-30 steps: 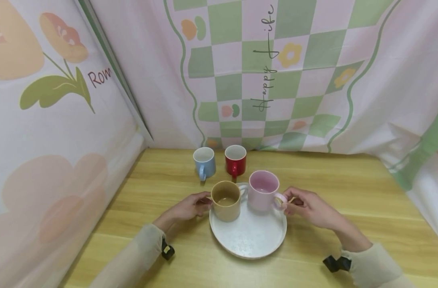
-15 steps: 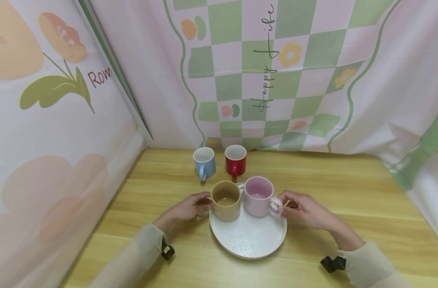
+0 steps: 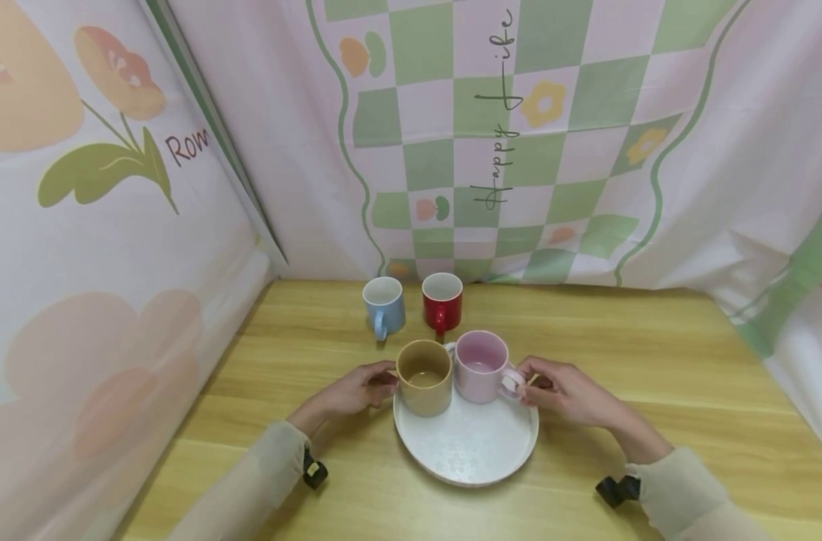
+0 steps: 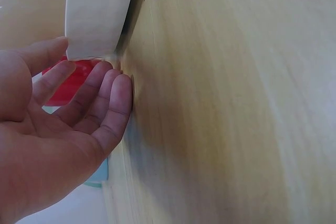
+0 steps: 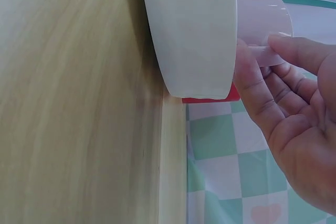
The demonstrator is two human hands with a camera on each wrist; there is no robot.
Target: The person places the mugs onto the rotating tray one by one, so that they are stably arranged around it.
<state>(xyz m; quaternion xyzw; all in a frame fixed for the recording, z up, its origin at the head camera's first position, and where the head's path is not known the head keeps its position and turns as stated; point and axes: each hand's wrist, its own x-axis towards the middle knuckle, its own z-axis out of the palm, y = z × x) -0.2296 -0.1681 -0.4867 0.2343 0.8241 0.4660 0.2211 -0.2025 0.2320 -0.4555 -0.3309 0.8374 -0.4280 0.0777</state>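
A mustard-yellow mug (image 3: 424, 379) and a pink mug (image 3: 482, 368) stand side by side on a round white tray (image 3: 466, 451). In the head view my right hand (image 3: 563, 391) pinches the pink mug's handle between thumb and fingers; the right wrist view shows this pinch (image 5: 294, 98) beside the tray's wall (image 5: 194, 30). My left hand (image 3: 350, 388) is at the mustard mug's left side, fingertips at the mug and tray rim. In the left wrist view its fingers (image 4: 119, 95) are loosely bent, grasping nothing. Part of the tray lies hidden beneath the mugs.
Behind the tray stand a light blue mug (image 3: 385, 309) and a red mug (image 3: 442, 302), handles toward me. The wooden table (image 3: 262, 361) meets a patterned cloth (image 3: 478, 150) at the back and another cloth (image 3: 113, 300) on the left.
My right hand has moved the pink mug left and slightly toward me, then down onto the tray beside the mustard mug. My left hand has stayed in place.
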